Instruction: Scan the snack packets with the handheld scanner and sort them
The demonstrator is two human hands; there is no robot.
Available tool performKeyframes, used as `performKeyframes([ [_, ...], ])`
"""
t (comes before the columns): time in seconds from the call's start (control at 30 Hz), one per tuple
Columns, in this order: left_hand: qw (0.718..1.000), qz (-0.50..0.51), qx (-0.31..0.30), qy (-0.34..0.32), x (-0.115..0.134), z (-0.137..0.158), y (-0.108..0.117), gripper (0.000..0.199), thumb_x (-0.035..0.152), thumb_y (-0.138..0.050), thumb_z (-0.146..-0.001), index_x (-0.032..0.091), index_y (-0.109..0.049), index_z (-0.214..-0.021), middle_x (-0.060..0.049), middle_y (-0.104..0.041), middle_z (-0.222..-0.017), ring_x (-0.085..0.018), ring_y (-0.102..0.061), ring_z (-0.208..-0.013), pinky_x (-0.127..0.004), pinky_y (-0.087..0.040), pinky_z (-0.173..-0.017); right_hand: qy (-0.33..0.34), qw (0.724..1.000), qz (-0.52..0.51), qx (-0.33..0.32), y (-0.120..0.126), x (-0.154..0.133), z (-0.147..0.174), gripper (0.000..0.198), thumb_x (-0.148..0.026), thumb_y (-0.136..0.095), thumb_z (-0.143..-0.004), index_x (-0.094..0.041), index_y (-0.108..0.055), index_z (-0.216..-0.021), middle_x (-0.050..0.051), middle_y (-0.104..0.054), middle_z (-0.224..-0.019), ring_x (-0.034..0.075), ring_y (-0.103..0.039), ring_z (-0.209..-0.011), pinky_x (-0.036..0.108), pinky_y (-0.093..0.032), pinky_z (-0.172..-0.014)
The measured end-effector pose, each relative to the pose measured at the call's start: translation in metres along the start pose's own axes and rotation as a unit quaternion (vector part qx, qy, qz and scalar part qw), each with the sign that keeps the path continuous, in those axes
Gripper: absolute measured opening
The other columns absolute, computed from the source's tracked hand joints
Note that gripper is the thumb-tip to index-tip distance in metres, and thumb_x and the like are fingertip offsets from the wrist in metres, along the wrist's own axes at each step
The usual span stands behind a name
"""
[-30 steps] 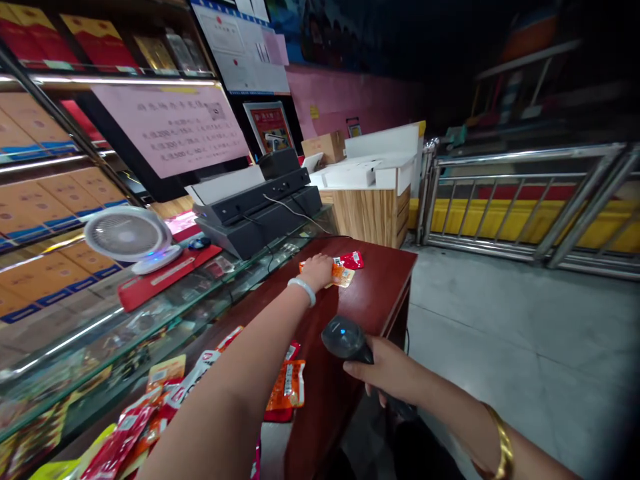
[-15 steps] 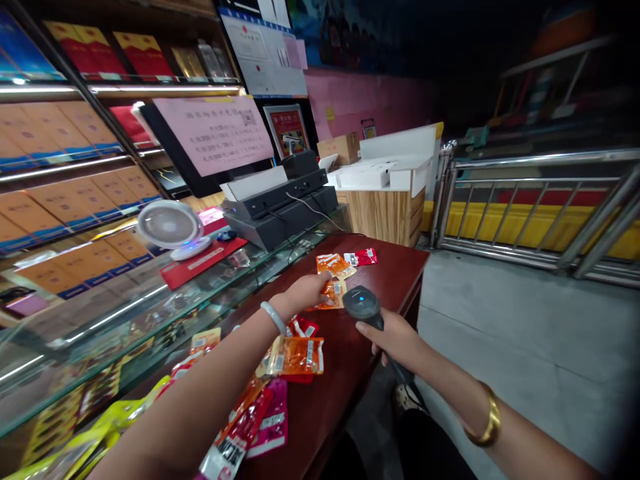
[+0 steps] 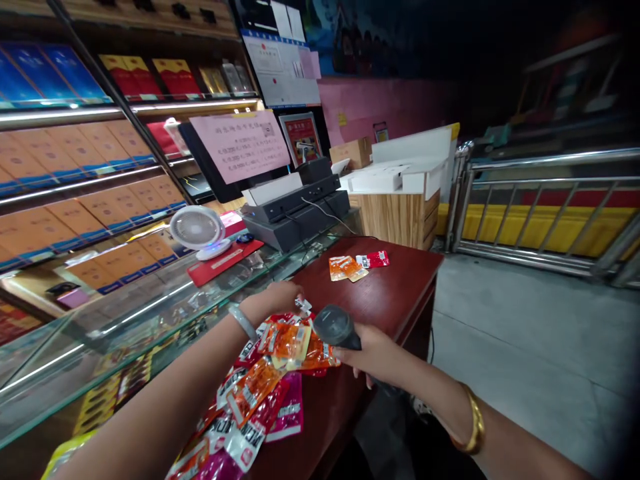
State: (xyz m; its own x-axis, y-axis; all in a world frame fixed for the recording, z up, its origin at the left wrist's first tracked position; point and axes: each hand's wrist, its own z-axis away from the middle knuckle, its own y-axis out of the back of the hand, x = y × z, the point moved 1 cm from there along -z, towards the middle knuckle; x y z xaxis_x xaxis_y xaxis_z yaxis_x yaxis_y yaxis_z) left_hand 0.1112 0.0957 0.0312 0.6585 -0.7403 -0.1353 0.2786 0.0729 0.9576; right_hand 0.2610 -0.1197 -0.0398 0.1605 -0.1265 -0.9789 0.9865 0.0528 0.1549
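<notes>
My left hand (image 3: 285, 299) reaches over the far edge of a pile of shiny snack packets (image 3: 255, 393), its fingers closed on the silvery corner of a small packet (image 3: 303, 306). Most of that packet is hidden by the hand and the pile. In my right hand (image 3: 375, 350) is a dark barcode scanner (image 3: 334, 325), its head just above the right side of the pile. Orange, red and magenta packets overlap there, an orange one (image 3: 287, 341) on top. Farther back lie orange packets (image 3: 346, 268) and a red packet (image 3: 374, 259), apart from the pile.
The packets lie on a dark red wooden table (image 3: 385, 300). Along its left runs a glass counter (image 3: 165, 313) with a small fan (image 3: 197, 230) and a dark till machine (image 3: 295, 210). Beyond the table's right edge are grey floor and a metal railing (image 3: 540, 227).
My left hand has come back from beside the far orange packets to the pile; the orange packet it touched is gone from that spot. The scanner has moved left, towards the pile.
</notes>
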Motion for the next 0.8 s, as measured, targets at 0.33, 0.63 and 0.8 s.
performKeyframes([
  [0.33,0.988,0.028,0.151,-0.023,0.101,-0.161,0.008,0.040,0.048,-0.057,-0.085,0.021,-0.067,-0.112,-0.013,-0.065,-0.117,-0.024,-0.061,-0.107,-0.032,-0.046,-0.091,-0.031,0.999,0.002,0.016,0.052,0.029,0.003,0.027,-0.032,-0.066,-0.081,-0.019,-0.060,-0.104,-0.007,-0.054,-0.057,0.009,-0.050,-0.039,0.017,-0.043,-0.033],
  [0.63,0.995,-0.066,0.041,-0.068,0.098,-0.208,0.008,0.059,0.067,-0.066,-0.069,0.022,-0.069,-0.108,-0.016,-0.060,-0.122,-0.034,-0.053,-0.116,-0.046,-0.041,-0.097,-0.065,0.996,0.012,0.060,0.082,0.048,0.007,0.033,-0.035,-0.066,-0.083,-0.018,-0.059,-0.111,-0.006,-0.054,-0.057,0.007,-0.047,-0.035,0.015,-0.041,-0.031],
  [0.8,0.983,-0.034,0.138,-0.120,0.076,-0.173,-0.014,0.042,0.051,-0.037,-0.095,0.022,-0.067,-0.096,-0.010,-0.068,-0.106,-0.022,-0.059,-0.104,-0.034,-0.040,-0.094,-0.061,0.996,-0.003,0.059,0.081,0.049,0.008,0.033,-0.033,-0.064,-0.083,-0.018,-0.058,-0.112,-0.007,-0.054,-0.054,0.007,-0.048,-0.036,0.015,-0.041,-0.031],
])
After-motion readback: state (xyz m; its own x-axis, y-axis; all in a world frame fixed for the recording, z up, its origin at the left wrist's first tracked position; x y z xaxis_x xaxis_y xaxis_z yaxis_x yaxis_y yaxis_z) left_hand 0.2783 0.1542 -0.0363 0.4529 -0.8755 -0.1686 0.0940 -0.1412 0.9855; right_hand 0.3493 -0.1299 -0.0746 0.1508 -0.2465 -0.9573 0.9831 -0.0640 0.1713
